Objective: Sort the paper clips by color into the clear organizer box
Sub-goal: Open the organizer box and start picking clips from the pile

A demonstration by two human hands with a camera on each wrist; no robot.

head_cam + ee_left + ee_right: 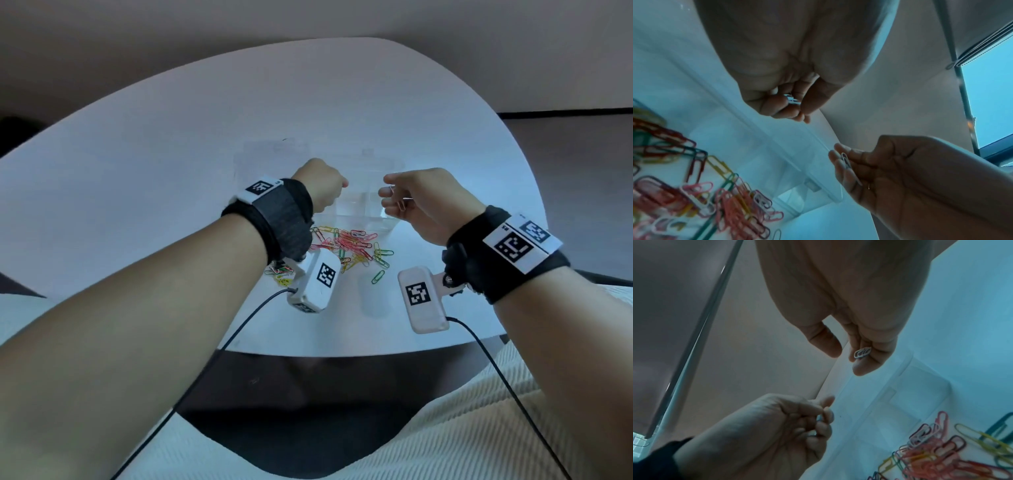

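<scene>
A clear organizer box [352, 219] stands on the white table [137, 192], hard to make out. In front of it lies a loose pile of coloured paper clips [352, 245] in red, pink, yellow, green and white. My left hand [342, 185] hovers over the box's left part and pinches a white paper clip [792, 100] in curled fingers. My right hand [387, 192] is over the box's right part, with white clips [862, 352] cradled on its curled fingers and the thumb held apart. The box [777, 154] [910, 394] and the pile [694, 203] [931, 456] lie below both hands.
A single green clip [377, 277] lies nearer me than the pile, and some yellow ones [284, 281] sit under my left wrist. The table's front edge [325, 354] curves just past them. Black cables [219, 346] hang from both wrist cameras over my lap.
</scene>
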